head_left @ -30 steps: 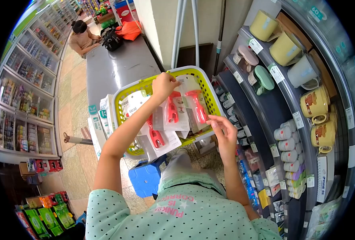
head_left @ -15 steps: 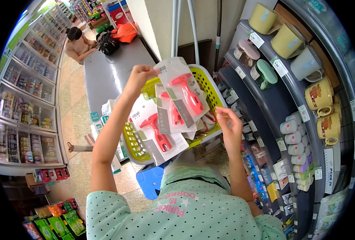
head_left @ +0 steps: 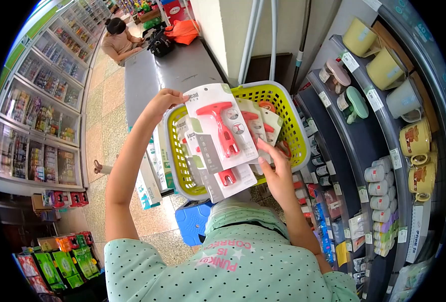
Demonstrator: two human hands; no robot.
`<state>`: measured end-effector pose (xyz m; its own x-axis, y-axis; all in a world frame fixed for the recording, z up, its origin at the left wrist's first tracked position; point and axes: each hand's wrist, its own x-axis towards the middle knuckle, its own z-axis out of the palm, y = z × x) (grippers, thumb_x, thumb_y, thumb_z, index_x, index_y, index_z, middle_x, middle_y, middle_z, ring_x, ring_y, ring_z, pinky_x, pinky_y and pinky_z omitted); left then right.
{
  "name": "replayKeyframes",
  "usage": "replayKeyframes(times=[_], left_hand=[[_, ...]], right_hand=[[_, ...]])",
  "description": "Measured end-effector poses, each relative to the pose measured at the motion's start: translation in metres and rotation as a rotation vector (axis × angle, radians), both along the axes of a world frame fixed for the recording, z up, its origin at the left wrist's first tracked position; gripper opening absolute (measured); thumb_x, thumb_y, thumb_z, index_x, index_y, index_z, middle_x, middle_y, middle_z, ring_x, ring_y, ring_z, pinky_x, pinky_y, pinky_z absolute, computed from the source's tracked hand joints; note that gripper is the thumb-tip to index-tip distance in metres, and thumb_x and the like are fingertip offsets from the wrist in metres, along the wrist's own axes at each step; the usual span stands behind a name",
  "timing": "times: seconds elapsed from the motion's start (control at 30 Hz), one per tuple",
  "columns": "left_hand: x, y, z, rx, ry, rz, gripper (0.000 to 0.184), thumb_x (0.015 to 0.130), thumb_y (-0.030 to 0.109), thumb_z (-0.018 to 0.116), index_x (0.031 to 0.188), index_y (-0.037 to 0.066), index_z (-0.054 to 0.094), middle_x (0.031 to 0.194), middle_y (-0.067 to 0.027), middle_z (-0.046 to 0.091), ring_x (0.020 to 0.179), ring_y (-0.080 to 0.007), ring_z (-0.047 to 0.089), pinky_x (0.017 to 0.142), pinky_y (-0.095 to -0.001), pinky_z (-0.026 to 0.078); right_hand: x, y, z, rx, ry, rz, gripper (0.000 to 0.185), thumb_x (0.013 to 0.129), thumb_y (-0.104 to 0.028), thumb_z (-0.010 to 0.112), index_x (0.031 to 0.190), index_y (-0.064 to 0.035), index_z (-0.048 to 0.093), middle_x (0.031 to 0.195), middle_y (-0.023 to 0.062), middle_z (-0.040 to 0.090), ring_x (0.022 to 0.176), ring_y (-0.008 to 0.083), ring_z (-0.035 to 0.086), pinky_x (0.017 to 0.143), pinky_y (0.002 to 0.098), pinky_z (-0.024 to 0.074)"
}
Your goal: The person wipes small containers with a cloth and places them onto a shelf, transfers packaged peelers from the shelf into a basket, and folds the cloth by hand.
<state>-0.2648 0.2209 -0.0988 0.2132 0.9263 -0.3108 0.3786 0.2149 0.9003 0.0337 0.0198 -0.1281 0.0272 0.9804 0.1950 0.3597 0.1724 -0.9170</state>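
A blister card with a red T-shaped tool [head_left: 218,126] tilts over the yellow-green basket [head_left: 298,116]. My left hand [head_left: 166,103] pinches the card's upper left corner. Close to its lower right edge, my right hand [head_left: 274,166] has thumb and forefinger apart, with the fingertips at the edge of the cards. Another carded red tool [head_left: 228,177] lies partly hidden beneath the first. More cards with red tools [head_left: 255,121] rest in the basket behind it.
A grey counter [head_left: 167,75] bears a black bag [head_left: 160,41] and an orange bag [head_left: 183,31]; a person [head_left: 118,43] sits beyond. Shelves with mugs [head_left: 384,68] stand on the right. A blue stool [head_left: 193,221] is below the basket. Poles [head_left: 273,40] lean behind.
My left hand has drawn a carded red tool leftward and toward me, across the other cards. My right hand has moved in to the cards' edge. The view has shifted.
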Motion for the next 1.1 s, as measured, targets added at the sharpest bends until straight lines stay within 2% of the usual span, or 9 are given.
replayKeyframes(times=[0.13,0.27,0.37,0.57,0.67,0.77,0.87,0.97,1.1], left_hand=[[-0.01,0.001,-0.017,-0.002,0.062,-0.034,0.023,0.083,0.022,0.07,0.074,0.002,0.07,0.066,0.0003,0.061,0.064,-0.0077,0.051,0.063,-0.0236,0.038],[-0.007,-0.007,-0.015,0.058,0.323,-0.021,0.033,0.081,0.027,0.073,0.085,-0.005,0.071,0.07,-0.0048,0.064,0.065,-0.0128,0.056,0.065,-0.0273,0.043],[-0.011,-0.006,-0.028,0.152,0.323,-0.044,0.028,0.077,0.026,0.073,0.076,-0.002,0.072,0.063,-0.0082,0.062,0.059,-0.0135,0.055,0.058,-0.0288,0.042],[-0.001,-0.012,-0.01,0.177,0.519,-0.225,0.028,0.085,0.027,0.064,0.079,0.002,0.074,0.054,-0.0049,0.055,0.052,-0.0103,0.046,0.052,-0.0295,0.038],[0.011,-0.014,-0.003,0.273,0.534,-0.204,0.029,0.083,0.026,0.065,0.078,-0.001,0.072,0.06,-0.0123,0.06,0.055,-0.017,0.055,0.056,-0.0325,0.043],[0.041,-0.031,0.028,0.368,0.411,-0.239,0.028,0.085,0.023,0.064,0.082,-0.003,0.071,0.064,-0.0131,0.062,0.058,-0.0176,0.057,0.057,-0.0322,0.044],[0.067,-0.04,0.038,0.395,0.367,-0.352,0.024,0.088,0.022,0.062,0.09,-0.001,0.071,0.068,-0.0067,0.061,0.059,-0.0114,0.05,0.054,-0.0282,0.04],[0.094,-0.044,0.045,0.449,0.266,-0.547,0.021,0.087,0.019,0.063,0.092,-0.001,0.069,0.072,-0.0064,0.063,0.064,-0.0112,0.051,0.058,-0.0273,0.041],[0.14,-0.048,0.049,0.541,0.166,-0.728,0.02,0.083,0.018,0.065,0.087,-0.001,0.07,0.082,-0.014,0.066,0.073,-0.0207,0.061,0.065,-0.0328,0.047]], right_hand=[[-0.009,-0.005,0.008,0.057,-0.111,0.009,0.039,0.085,-0.006,0.057,0.124,-0.0001,0.055,0.115,0.0177,0.061,0.105,0.0336,0.053,0.096,0.0414,0.0375],[-0.011,-0.01,0.008,0.066,-0.164,0.029,0.04,0.085,-0.006,0.057,0.124,-0.0006,0.055,0.116,0.017,0.06,0.106,0.0322,0.052,0.096,0.0413,0.0367],[-0.014,-0.015,0.012,0.069,-0.208,0.041,0.041,0.084,-0.005,0.057,0.125,-0.0008,0.054,0.117,0.0167,0.059,0.109,0.0322,0.051,0.096,0.0415,0.0371],[-0.014,-0.019,0.014,0.079,-0.206,0.111,0.043,0.082,-0.005,0.058,0.125,-0.0003,0.054,0.118,0.0162,0.059,0.11,0.0325,0.051,0.096,0.0421,0.038],[-0.016,-0.021,0.016,0.067,-0.199,0.121,0.043,0.082,-0.006,0.058,0.124,-0.0002,0.054,0.118,0.0157,0.059,0.11,0.0325,0.051,0.096,0.0421,0.038],[-0.016,-0.023,0.016,0.071,-0.182,0.11,0.042,0.083,-0.007,0.059,0.125,-0.0007,0.054,0.118,0.0152,0.059,0.111,0.0323,0.051,0.097,0.042,0.0379],[-0.012,-0.024,0.019,0.092,-0.169,0.08,0.041,0.083,-0.006,0.058,0.124,-0.0012,0.054,0.118,0.0152,0.059,0.111,0.0323,0.051,0.097,0.0416,0.0376],[-0.005,-0.027,0.025,0.058,-0.092,0.039,0.04,0.083,-0.005,0.058,0.123,-0.0017,0.056,0.117,0.0153,0.059,0.112,0.032,0.051,0.097,0.0406,0.0379],[0.014,-0.032,0.037,0.043,-0.043,-0.108,0.036,0.085,-0.006,0.058,0.121,-0.0018,0.058,0.115,0.0151,0.06,0.11,0.031,0.052,0.096,0.0388,0.0392]])
